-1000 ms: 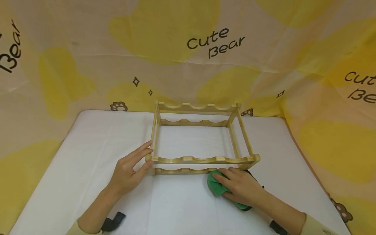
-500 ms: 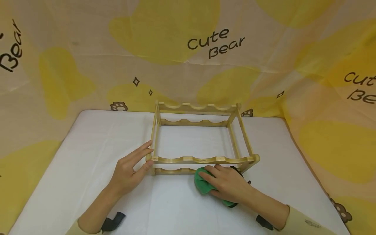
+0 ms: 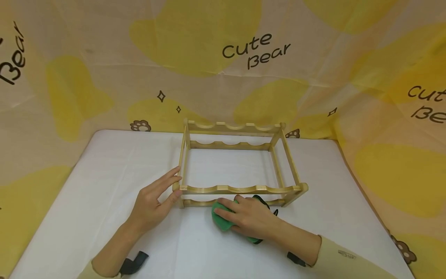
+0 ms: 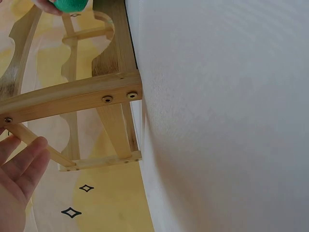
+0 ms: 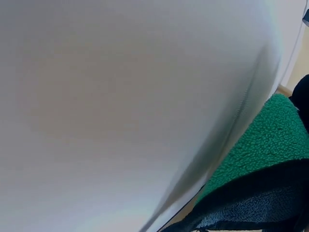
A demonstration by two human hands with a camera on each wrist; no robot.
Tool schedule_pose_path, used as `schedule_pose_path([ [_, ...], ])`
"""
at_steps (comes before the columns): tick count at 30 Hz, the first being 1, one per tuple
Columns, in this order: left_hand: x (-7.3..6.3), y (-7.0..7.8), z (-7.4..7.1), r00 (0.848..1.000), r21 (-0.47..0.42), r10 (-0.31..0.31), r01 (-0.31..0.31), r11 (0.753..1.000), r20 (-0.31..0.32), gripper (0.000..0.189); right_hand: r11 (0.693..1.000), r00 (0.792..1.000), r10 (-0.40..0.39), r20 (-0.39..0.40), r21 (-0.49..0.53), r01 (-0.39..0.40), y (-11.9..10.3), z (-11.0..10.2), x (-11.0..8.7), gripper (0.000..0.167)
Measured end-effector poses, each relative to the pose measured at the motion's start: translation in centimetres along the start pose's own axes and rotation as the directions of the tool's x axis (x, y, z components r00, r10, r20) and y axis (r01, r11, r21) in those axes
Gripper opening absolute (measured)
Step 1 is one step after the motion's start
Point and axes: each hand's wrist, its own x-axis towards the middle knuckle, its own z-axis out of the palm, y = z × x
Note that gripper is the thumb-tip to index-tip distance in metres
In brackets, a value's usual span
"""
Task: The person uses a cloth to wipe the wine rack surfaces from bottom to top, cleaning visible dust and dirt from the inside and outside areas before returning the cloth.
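- Pale wood makes up the scalloped bottle rack (image 3: 240, 190), which stands on the white tabletop (image 3: 348, 209) in the head view, its front turned to the person, probably so both hands can reach it
- At its front left corner, the left hand (image 3: 153, 203) lays nearly straight fingers along the side and its thumb at the front, touching rather than gripping, a light brace, I judge, against sliding
- Bunched in the bent fingers of the right hand (image 3: 252, 217), a green terry cloth (image 3: 221, 221) sits at the lower front rail (image 3: 198, 203), held as a pad that would follow the rail's curves
- From the left wrist, fingertips (image 4: 37, 143) meet a side slat beside the screwed end frame, a spot that leaves the front rails free for the cloth
- From the right wrist, the cloth's dark edging (image 5: 260, 183) blocks much; whether cloth and rail touch I cannot tell there
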Motion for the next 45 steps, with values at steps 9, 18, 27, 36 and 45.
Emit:
schedule_pose_path([
  [9, -0.1, -0.2, 0.1, 1.000, -0.002, 0.000, 0.000, 1.000, 0.002, 0.034, 1.000, 1.000, -0.029, -0.004, -0.010, 0.029, -0.6, 0.7, 2.1, 0.051],
  [18, -0.2, -0.2, 0.1, 1.000, -0.012, 0.004, -0.004, 1.000, 0.002, 0.034, 0.999, 0.999, -0.035, 0.001, -0.010, 0.035, -1.5, 1.3, 4.6, 0.042],
  [27, -0.2, -0.2, 0.0, 1.000, -0.012, 0.009, -0.009, 1.000, -0.001, 0.036, 0.998, 0.998, -0.045, 0.042, -0.030, 0.046, -2.4, 2.6, 6.2, 0.042],
  [36, -0.1, -0.2, 0.2, 1.000, -0.018, 0.019, -0.020, 1.000, -0.012, 0.031, 0.998, 0.997, -0.035, 0.069, -0.058, 0.039, -2.5, 2.7, 6.0, 0.042],
  [45, -0.1, -0.1, 0.2, 1.000, -0.020, 0.013, -0.013, 1.000, -0.015, 0.029, 0.999, 0.998, -0.011, 0.062, -0.048, 0.014, -1.9, 2.0, 4.4, 0.038],
])
